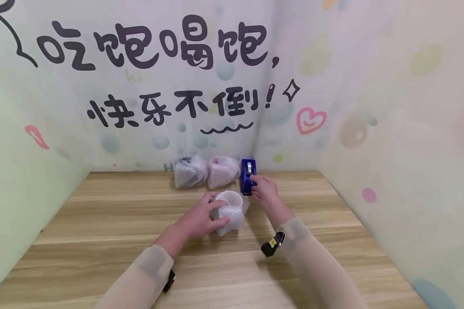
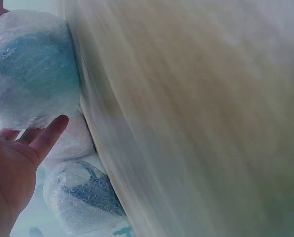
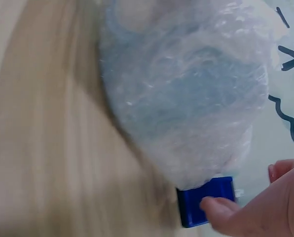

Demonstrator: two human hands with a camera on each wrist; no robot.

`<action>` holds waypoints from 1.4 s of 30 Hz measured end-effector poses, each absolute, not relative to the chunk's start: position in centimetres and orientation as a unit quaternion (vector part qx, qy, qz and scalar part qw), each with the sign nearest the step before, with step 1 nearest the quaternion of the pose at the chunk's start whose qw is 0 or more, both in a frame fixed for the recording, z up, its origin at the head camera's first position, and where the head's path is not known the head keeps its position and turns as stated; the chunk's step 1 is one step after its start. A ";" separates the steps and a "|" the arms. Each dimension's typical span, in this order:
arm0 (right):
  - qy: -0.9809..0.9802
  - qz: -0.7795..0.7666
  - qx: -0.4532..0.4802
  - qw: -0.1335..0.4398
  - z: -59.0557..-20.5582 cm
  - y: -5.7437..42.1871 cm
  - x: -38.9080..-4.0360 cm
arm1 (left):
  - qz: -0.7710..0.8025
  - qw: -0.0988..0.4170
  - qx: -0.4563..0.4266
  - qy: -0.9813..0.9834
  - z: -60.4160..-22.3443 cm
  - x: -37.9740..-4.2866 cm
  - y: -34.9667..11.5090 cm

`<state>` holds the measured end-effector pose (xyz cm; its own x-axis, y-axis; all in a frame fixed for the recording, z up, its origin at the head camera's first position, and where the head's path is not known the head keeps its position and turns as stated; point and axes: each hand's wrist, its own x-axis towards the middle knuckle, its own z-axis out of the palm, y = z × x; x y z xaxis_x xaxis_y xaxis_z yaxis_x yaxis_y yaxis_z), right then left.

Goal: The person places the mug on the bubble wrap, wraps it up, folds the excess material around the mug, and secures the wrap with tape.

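Observation:
A cup in bubble wrap (image 1: pixel 232 214), its round white rim turned upward, stands on the table in the head view. My left hand (image 1: pixel 201 216) holds it from the left, thumb in front and fingers along the far side. Through the wrap, a blue-green patch of the cup (image 2: pixel 38 64) shows in the left wrist view. Behind and right of it is a blue tape dispenser (image 1: pixel 248 185) with a metallic-looking part on top. My right hand (image 1: pixel 267 193) grips the dispenser's right side, thumb (image 3: pixel 218 212) on the blue body in the right wrist view. The wrapped cup hides part of the dispenser there.
Two more bubble-wrapped items stand at the back of the table, one with dark patches (image 1: pixel 190 174) and one pinkish (image 1: pixel 223 172). A printed curtain (image 1: pixel 154 146) rises behind the wooden table (image 1: pixel 120 214), with pale walls on both sides.

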<state>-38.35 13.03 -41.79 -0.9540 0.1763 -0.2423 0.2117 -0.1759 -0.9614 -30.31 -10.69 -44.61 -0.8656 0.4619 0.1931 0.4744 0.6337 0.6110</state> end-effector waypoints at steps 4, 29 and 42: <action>0.600 -0.791 0.120 0.019 -42.3 13.5 -38.0 | -0.337 0.004 -0.255 -0.906 -44.5 -30.4 -10.7; 0.530 -0.848 -0.020 -0.009 -44.8 14.3 -36.8 | -0.336 0.005 -0.254 -0.907 -43.8 -30.5 -10.6; 0.785 -0.613 0.069 0.061 -42.1 15.4 -32.1 | -0.336 0.002 -0.250 -0.908 -44.0 -30.6 -10.8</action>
